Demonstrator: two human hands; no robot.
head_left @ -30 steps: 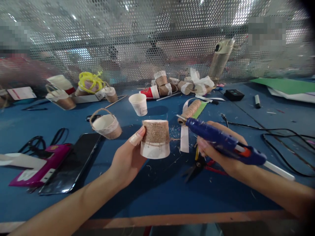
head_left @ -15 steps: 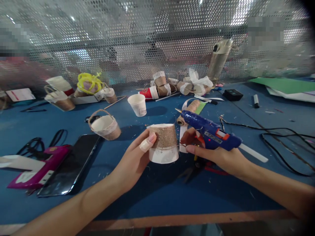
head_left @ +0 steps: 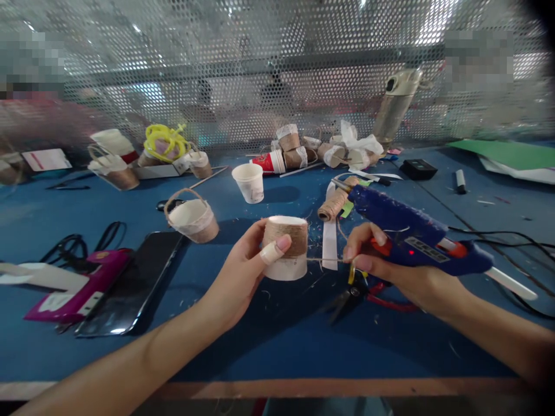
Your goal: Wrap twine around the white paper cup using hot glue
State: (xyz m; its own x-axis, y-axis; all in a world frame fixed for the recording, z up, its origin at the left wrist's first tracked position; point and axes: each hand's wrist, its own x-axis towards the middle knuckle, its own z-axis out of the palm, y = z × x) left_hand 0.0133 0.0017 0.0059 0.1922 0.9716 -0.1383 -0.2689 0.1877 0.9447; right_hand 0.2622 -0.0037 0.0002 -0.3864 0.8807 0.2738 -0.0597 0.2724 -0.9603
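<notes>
My left hand (head_left: 243, 271) is closed round an upturned paper cup (head_left: 285, 247) partly wrapped in jute twine, held above the blue table; a bandage covers the thumb tip. My right hand (head_left: 385, 266) grips a blue glue gun (head_left: 416, 237), nozzle pointing up-left. The same hand's fingertips pinch the loose twine strand (head_left: 325, 260) that runs taut from the cup. A twine spool (head_left: 333, 203) lies just behind the cup.
Scissors (head_left: 355, 292) lie under my right hand. A phone (head_left: 134, 283) and a magenta box (head_left: 73, 289) sit at the left. A handled cup basket (head_left: 193, 216), a white cup (head_left: 248, 182), more wrapped cups (head_left: 290, 150), a bottle (head_left: 396, 104) and cables (head_left: 511, 237) stand around. Mesh wall behind.
The cup was turned and brought a little lower. My right hand swung the glue gun aside and took hold of the loose twine, pulling it taut to the right.
</notes>
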